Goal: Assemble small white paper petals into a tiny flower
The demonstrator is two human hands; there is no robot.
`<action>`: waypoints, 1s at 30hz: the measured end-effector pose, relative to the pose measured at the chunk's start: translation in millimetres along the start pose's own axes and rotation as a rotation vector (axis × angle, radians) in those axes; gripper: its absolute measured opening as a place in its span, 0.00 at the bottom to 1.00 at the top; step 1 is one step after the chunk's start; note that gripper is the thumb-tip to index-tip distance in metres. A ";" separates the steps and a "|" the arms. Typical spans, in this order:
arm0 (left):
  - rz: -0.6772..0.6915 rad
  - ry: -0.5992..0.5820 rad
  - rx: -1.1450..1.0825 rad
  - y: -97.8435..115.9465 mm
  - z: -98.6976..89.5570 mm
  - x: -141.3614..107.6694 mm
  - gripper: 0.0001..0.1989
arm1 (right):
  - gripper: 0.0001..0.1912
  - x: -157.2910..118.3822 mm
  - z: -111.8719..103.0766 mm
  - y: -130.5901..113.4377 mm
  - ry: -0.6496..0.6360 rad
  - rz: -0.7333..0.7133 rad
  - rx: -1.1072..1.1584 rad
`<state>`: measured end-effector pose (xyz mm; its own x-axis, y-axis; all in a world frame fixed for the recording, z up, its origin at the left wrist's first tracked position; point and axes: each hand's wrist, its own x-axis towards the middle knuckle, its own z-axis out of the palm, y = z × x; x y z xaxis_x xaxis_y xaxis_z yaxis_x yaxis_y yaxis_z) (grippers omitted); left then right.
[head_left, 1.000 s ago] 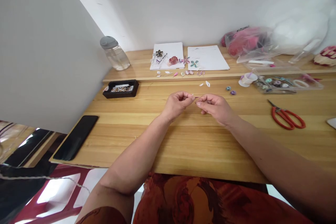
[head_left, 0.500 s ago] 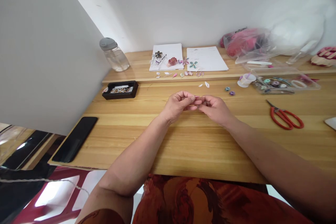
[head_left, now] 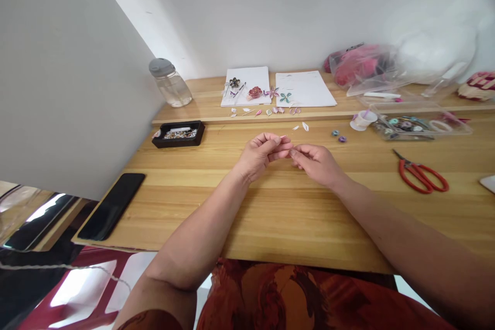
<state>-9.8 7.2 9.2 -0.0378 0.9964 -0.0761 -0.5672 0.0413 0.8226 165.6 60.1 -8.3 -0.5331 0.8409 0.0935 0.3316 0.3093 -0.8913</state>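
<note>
Over the middle of the wooden table, my left hand (head_left: 262,153) is closed in a pinch, with a tiny pinkish-white tip showing at its fingertips; the rest of that piece is hidden. My right hand (head_left: 314,163) is pinched too, its thumb and forefinger close to the left fingertips, and what it holds is too small to make out. Just beyond the hands lie white petal shapes (head_left: 305,127). Two small spools, one teal (head_left: 335,133) and one purple (head_left: 342,139), sit to their right. A row of small petals (head_left: 269,112) lies on the raised shelf's edge.
Red-handled pliers (head_left: 423,175) lie at right, below a clear box (head_left: 421,122) of small parts and a white cup (head_left: 362,121). At left are a black tray (head_left: 199,133), a phone (head_left: 112,207) and a bottle (head_left: 172,87). Papers (head_left: 305,88) with beaded flowers stand behind.
My right hand has shifted slightly down, and its fingers have curled in more. A pinkish-white tip now shows above my left fingertips.
</note>
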 end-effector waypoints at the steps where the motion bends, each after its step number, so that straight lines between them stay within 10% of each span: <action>1: -0.001 0.009 -0.011 0.2 -0.1 0.2 0.12 | 0.19 -0.5 0.0 -1.0 -0.001 -0.004 -0.027; 18: -0.067 0.033 0.036 -4.2 -2.9 2.0 0.13 | 0.10 1.3 -8.8 -15.7 0.406 -0.054 0.243; 30: -0.049 0.034 0.044 -2.6 -3.3 1.5 0.10 | 0.12 11.8 -17.8 -2.1 0.473 -0.048 0.211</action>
<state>-11.1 8.3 5.0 -0.0394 0.9901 -0.1349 -0.5326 0.0934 0.8412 172.5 77.2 2.6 -0.1174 0.9517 0.2837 0.1255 0.2976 -0.9464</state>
